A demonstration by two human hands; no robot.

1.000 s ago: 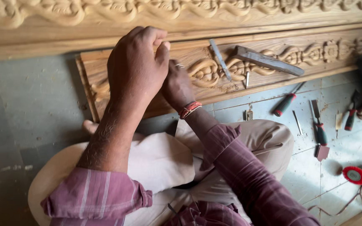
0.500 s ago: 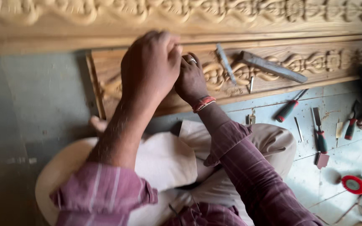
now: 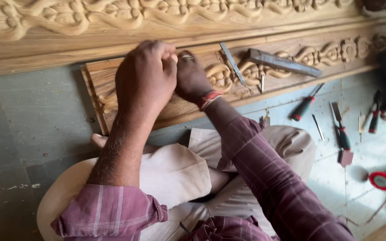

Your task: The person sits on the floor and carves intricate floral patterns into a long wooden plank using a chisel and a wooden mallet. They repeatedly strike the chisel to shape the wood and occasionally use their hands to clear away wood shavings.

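My left hand (image 3: 146, 80) is a tight fist above the left part of a carved wooden plank (image 3: 99, 96) that lies on the floor. My right hand (image 3: 193, 80) presses close against it on the right, fingers curled, with a ring and a red wrist thread. Both hands close together on a small carving tool. It is almost wholly hidden between them, and its tip sits at the plank's rope-like relief (image 3: 220, 76). My crossed legs in beige trousers (image 3: 175, 174) are just below the plank.
A chisel (image 3: 232, 63) and a flat metal bar (image 3: 284, 63) lie on the plank to the right. Red-handled tools (image 3: 304, 107), (image 3: 342, 134) and a red round thing (image 3: 383, 180) lie on the grey floor at right. A larger carved beam (image 3: 112, 18) runs along the top.
Both hands stay clasped at the same spot on the plank with only slight shifts. The view sways a little.
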